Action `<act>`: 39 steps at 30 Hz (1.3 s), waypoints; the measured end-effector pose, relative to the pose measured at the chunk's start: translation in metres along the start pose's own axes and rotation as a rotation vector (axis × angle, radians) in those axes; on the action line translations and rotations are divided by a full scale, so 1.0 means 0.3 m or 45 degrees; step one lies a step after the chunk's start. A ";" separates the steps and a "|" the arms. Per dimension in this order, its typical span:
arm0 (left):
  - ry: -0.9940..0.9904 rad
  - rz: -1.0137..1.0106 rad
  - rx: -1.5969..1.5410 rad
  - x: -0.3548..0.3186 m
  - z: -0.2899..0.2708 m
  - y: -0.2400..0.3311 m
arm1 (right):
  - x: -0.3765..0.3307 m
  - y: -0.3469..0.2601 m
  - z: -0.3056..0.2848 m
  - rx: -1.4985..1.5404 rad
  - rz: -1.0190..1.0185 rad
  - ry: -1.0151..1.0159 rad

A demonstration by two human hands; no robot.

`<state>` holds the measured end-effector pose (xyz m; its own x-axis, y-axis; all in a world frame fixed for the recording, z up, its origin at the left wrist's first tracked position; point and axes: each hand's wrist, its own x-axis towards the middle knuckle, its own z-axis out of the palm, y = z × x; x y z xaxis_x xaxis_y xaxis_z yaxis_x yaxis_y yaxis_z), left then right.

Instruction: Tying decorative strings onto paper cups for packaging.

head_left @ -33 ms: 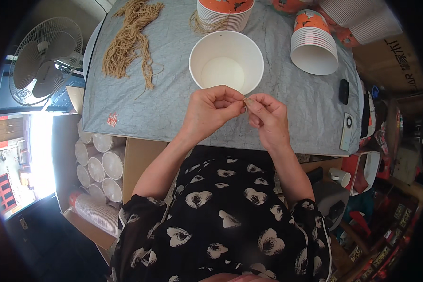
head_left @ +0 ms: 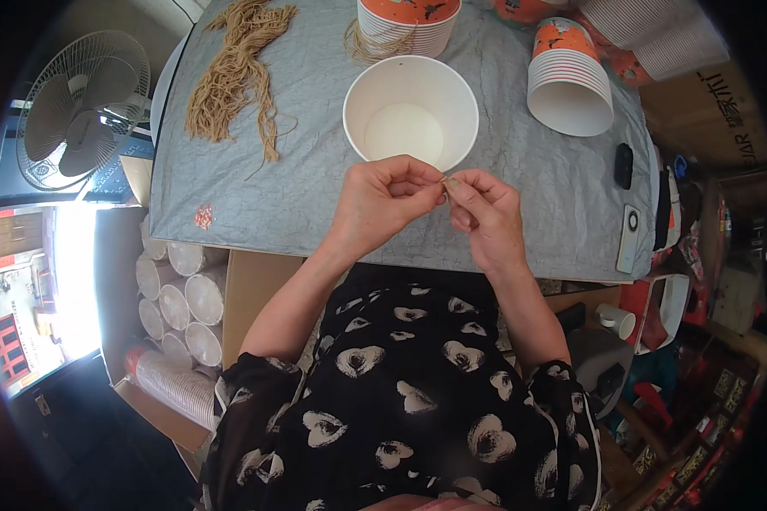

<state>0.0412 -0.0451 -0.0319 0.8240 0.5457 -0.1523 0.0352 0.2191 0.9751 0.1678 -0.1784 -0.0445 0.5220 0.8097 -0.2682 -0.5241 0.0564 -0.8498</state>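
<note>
My left hand (head_left: 385, 204) and my right hand (head_left: 487, 213) meet at the near rim of a white paper bucket (head_left: 366, 102). Both pinch a short bit of tan cord (head_left: 444, 180) between thumb and fingertips; my fingers hide most of it. The bucket stands with its mouth facing me, and a small dark hole shows near its far rim. Behind it is a stack of orange-patterned paper buckets (head_left: 407, 34) with loops of tan cord (head_left: 362, 41) hanging at its side. A bundle of tan cords (head_left: 234, 68) lies at the far left.
On the grey-covered table (head_left: 298, 200), another bucket stack (head_left: 571, 81) lies tilted at the right. Nearby are a black object (head_left: 624, 166) and a phone (head_left: 629, 238). A small pile of orange-white bits (head_left: 203, 216) sits front left. Wrapped bucket stacks (head_left: 179, 298) and a fan (head_left: 85, 111) are leftward.
</note>
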 end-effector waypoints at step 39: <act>-0.182 -0.038 0.151 -0.013 -0.050 0.020 | 0.022 -0.027 -0.039 -0.435 -0.017 -0.342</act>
<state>0.0297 -0.0339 -0.0279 0.8932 0.4182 -0.1652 0.1203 0.1319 0.9839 0.1833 -0.1804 -0.0446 0.3098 0.9360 -0.1671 -0.2418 -0.0924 -0.9659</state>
